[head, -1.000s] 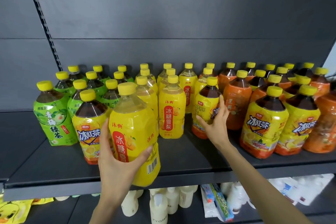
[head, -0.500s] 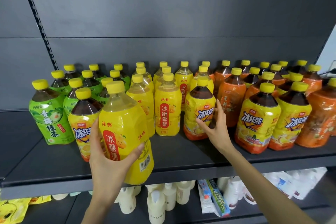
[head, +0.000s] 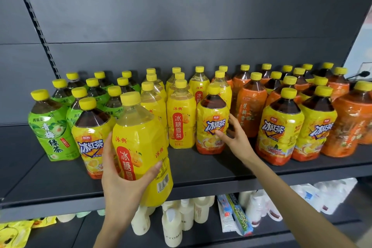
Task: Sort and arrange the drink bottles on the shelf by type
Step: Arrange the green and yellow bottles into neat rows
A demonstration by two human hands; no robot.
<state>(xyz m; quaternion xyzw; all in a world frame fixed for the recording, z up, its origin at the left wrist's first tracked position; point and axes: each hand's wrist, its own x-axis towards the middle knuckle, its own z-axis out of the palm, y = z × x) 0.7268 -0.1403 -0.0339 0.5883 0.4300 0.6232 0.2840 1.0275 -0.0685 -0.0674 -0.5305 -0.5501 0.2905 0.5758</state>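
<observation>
Pear drink bottle (head: 141, 143) sits in our left hand (head: 122, 183), fingers wrapped round it, just off the shelf (head: 201, 167) front edge. Our right hand (head: 235, 137) curls thumb and fingers on an iced tea bottle (head: 211, 123) standing mid-shelf.

A dark grey back panel (head: 181, 16) fills the view from 9 through 12 to 2 o'clock, crossed at 10 o'clock by a slotted black upright (head: 38, 26), with a strip of pale wall (head: 362, 46) at 3 o'clock. Below, cream-white bottles (head: 174, 225) stand at 6 o'clock. Just beside them at 5 o'clock lies a flat blue-and-green pack (head: 238, 214), with white pouches (head: 326, 195) at 4 o'clock and yellow packets (head: 14, 233) at 7 o'clock.
</observation>
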